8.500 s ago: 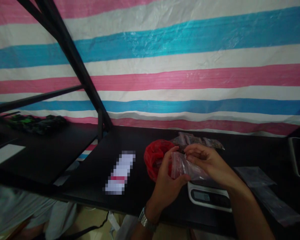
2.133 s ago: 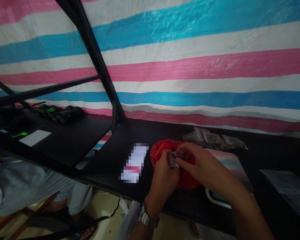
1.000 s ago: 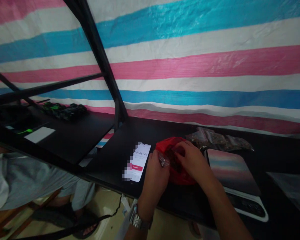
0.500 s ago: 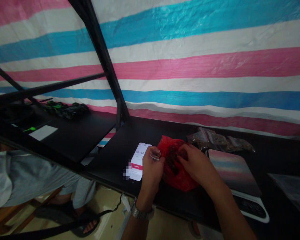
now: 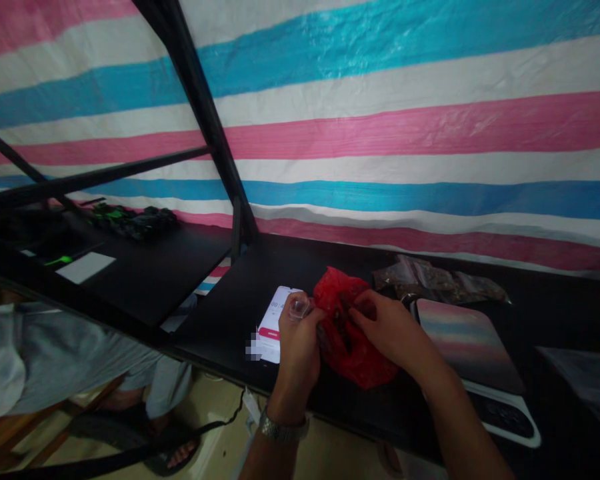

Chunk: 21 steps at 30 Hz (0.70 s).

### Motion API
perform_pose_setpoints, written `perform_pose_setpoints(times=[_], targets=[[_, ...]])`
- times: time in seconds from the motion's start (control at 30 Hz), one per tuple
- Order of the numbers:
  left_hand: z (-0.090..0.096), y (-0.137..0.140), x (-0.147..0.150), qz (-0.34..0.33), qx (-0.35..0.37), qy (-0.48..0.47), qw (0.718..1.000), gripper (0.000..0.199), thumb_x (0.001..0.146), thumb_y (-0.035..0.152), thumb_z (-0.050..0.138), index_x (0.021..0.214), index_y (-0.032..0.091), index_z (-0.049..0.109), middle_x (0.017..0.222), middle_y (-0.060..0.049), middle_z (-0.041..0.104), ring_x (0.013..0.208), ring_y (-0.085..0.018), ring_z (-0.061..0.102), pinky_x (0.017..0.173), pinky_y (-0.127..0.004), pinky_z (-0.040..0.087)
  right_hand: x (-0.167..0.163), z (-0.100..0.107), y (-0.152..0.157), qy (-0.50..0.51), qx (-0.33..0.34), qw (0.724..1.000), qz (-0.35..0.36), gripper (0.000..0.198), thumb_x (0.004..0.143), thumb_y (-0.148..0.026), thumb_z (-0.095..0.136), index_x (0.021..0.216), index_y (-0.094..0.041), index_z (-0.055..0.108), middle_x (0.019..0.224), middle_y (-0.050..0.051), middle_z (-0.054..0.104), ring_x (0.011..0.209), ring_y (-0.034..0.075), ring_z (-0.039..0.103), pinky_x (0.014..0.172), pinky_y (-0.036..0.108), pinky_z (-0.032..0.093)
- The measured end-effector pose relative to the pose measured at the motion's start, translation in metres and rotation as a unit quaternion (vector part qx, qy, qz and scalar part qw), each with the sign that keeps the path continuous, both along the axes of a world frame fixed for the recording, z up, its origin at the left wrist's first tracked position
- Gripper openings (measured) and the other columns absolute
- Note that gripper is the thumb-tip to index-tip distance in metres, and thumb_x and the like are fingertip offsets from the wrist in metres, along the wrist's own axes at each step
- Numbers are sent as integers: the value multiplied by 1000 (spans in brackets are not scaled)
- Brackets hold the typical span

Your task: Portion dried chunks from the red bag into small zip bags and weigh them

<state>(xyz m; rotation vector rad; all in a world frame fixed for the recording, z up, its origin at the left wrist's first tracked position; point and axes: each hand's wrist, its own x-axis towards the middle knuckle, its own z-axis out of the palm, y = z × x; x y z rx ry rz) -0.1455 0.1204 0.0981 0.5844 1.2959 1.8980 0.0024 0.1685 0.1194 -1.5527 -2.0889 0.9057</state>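
Note:
A red plastic bag (image 5: 363,357) lies crumpled on the black table, its mouth open around dark, dried-looking bits (image 5: 341,321). My left hand (image 5: 299,340) is closed around a small clear plastic bag (image 5: 299,307), its rounded opening standing up between thumb and fingers, close to the red bag's left side. At the right of the red bag's mouth, my right hand (image 5: 383,327) has thumb and fingers pinched together over the dark bits. What sits between those fingertips is hidden. A phone (image 5: 270,333) showing a timer lies partly behind my left hand.
Right of the red bag is a digital scale (image 5: 467,343) with a shiny plate. Behind it lie filled zip bags (image 5: 440,281); a flat clear bag (image 5: 585,383) is at far right. A black frame post (image 5: 220,147) rises at left, where a seated person's legs (image 5: 145,360) show.
My left hand has shifted slightly left with the clear bag, covering more of the phone. My right fingers have drawn left over the red bag's mouth, which now looks narrower.

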Motion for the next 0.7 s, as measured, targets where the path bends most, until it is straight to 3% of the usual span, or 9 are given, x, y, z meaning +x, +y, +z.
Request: perform_pose_setpoints(times=[0.1,0.37,0.47,0.57,0.7], targets=[[0,0,1,-4,1,-12,1000,27,57,14,68,74,22,48,69,8,48,63,-9,47,61,-21,40,5,6,-3,-39,-4,999,2,9,98,-25,63,98,-22,71,100,7,81,92,24,75,77,33,47],[-6,3,7,37,10,20,999,28,63,8,67,77,22,48,71,8,46,64,-9,43,61,-21,36,6,12,-8,28,-58,997,33,13,97,-28,63,90,-22,72,90,3,80,83,20,73,73,30,46],[-4,4,9,38,10,29,999,28,61,6,66,76,22,49,71,8,47,65,-9,44,62,-21,37,-2,10,-9,-4,-38,999,8,15,98,-28,62,91,-21,73,94,7,81,86,22,74,75,32,46],[2,3,9,17,4,0,1000,28,58,7,67,76,21,51,71,8,48,65,-8,45,61,-20,38,-10,6,-9,-27,0,999,-42,17,99,-30,62,96,-19,73,99,11,81,93,25,76,78,33,48],[12,1,5,-51,-15,-95,994,35,51,11,68,75,23,46,66,10,46,57,-7,45,52,-20,36,-16,3,-9,0,24,998,-58,14,98,-30,63,97,-20,73,100,11,82,94,25,77,81,33,51]])
